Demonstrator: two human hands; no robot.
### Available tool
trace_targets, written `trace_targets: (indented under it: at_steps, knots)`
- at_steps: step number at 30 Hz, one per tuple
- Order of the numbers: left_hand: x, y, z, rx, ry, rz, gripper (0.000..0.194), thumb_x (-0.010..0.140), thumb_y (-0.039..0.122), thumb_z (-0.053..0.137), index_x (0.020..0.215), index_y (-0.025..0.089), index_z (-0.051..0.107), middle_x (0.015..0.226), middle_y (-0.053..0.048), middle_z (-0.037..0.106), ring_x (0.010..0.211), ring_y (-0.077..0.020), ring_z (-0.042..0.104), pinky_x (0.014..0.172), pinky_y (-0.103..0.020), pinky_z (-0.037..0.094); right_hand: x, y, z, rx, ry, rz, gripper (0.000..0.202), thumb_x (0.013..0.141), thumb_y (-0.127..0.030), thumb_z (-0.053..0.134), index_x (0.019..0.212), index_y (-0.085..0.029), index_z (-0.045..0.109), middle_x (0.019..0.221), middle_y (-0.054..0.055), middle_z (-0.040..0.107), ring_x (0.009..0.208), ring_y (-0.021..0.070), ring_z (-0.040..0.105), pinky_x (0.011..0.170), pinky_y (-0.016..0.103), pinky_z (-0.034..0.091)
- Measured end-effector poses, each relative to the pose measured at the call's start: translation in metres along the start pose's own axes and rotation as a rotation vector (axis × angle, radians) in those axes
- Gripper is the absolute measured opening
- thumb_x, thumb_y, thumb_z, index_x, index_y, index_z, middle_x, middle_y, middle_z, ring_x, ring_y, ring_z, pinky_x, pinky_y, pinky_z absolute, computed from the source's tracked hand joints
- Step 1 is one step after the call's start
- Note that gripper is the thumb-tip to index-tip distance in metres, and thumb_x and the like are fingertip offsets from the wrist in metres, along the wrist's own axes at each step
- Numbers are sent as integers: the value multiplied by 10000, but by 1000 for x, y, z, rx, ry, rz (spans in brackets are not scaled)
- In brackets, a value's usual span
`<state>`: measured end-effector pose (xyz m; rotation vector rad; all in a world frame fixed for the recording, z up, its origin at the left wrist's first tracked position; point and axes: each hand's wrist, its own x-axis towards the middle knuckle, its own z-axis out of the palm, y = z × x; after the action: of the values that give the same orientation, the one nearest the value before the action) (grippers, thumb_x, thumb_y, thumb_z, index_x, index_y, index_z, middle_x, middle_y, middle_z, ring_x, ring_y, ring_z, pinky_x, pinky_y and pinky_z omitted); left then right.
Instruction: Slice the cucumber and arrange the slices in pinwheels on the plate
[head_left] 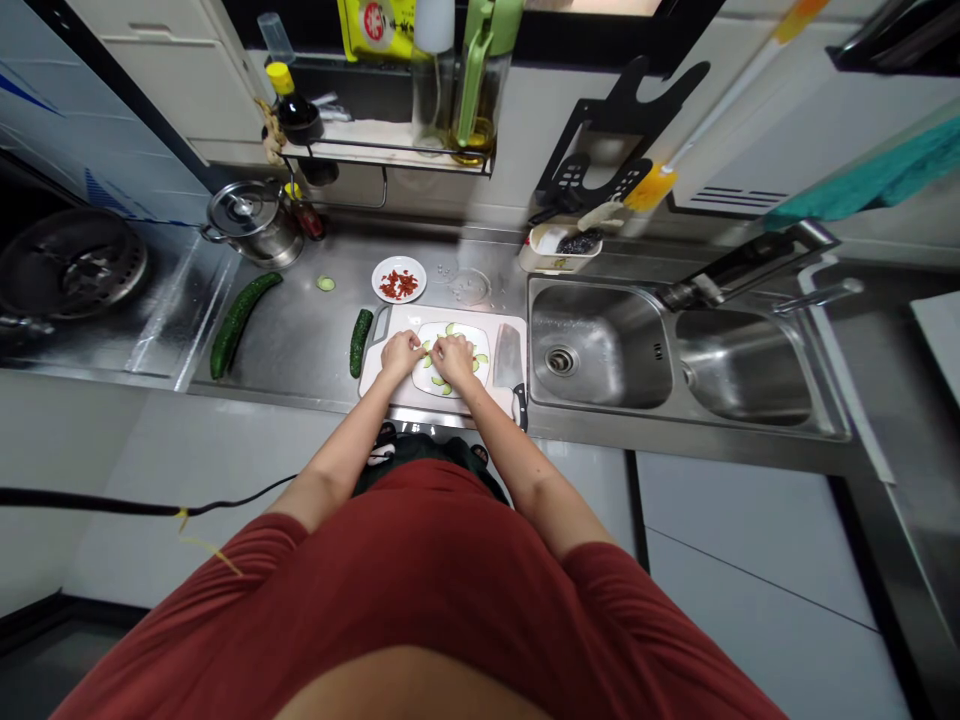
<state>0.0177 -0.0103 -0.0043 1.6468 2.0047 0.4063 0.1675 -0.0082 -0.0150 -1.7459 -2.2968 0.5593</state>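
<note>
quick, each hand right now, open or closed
Left hand: curled at the white rounded-square plate; grip cannot be told.
Right hand: curled over the plate; grip cannot be told.

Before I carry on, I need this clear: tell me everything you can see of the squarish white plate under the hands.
The squarish white plate has rounded corners and looks smooth, perhaps ceramic. It lies flat on the pale cutting board, to the left of the knife. Green-edged pale slices are spread around on it. The left hand and right hand meet above it, hiding part of its middle; whether either touches it cannot be told.
</note>
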Motion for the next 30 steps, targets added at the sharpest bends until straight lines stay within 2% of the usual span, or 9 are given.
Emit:
trace_targets:
  at_steps: [9,20,30]
  knots:
    - [-2,4,0,92,-30,-25,173,787,354,674,907,234,643,973,-33,639,916,-183,576,762,-262,398,5,-3,2,-41,-24,0,191,926,-308,498,910,-196,652,1038,112,636,1039,282,436,872,383,298]
    - [1,-2,6,71,-4,4,165,758,339,693,867,225,644,930,-34,644,860,-181,581,719,-265,393,5,-1,6,-35,-8,-3,168,910,-302,524,884,-196,651,1029,108,638,1035,281,442,870,384,299]
    - [3,-8,-6,-12,30,-72,173,743,309,686,887,222,645,891,-10,651,796,-155,579,694,-252,394,0,7,-13,60,47,37,194,921,-343,502,889,-209,638,990,94,630,989,271,455,849,378,309]
